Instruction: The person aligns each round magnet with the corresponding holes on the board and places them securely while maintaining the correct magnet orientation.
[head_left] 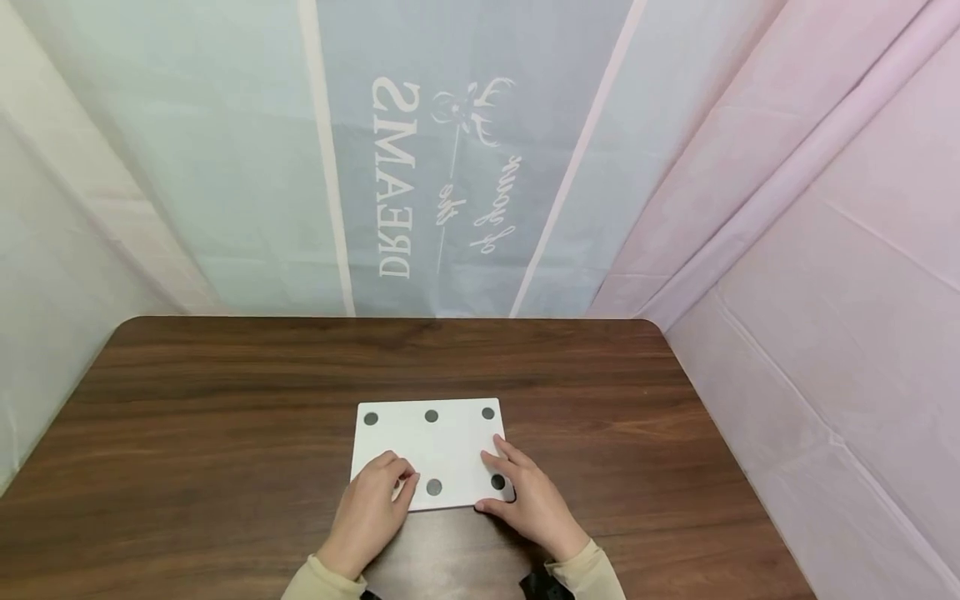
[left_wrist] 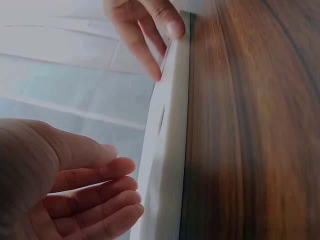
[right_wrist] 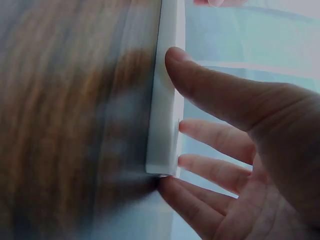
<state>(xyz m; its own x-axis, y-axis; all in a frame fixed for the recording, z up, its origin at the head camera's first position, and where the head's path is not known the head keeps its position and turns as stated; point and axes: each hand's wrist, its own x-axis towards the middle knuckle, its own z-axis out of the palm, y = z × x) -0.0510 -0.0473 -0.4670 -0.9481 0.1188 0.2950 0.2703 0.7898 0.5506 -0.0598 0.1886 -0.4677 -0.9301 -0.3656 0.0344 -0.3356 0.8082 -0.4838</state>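
A flat white rectangular box (head_left: 457, 450) with several dark round spots on its top lies on the wooden table. At its front right corner my right hand (head_left: 534, 502) grips it. The right wrist view shows the thumb (right_wrist: 187, 70) against the box's front side (right_wrist: 162, 115), two fingertips on the top and others at the end. Over the front left part is my left hand (head_left: 372, 508), partly covering a spot. Its thumb and index fingertip come together in the left wrist view, with the other fingers (left_wrist: 95, 200) loosely bent near the top; nothing shows between them.
The brown table (head_left: 225, 400) has rounded far corners. Behind it hangs a pale blue-grey cloth (head_left: 465, 275) with mirrored lettering, and pinkish cloth (head_left: 825, 317) drapes along the right side. Dark straps (head_left: 543, 583) show at the sleeves.
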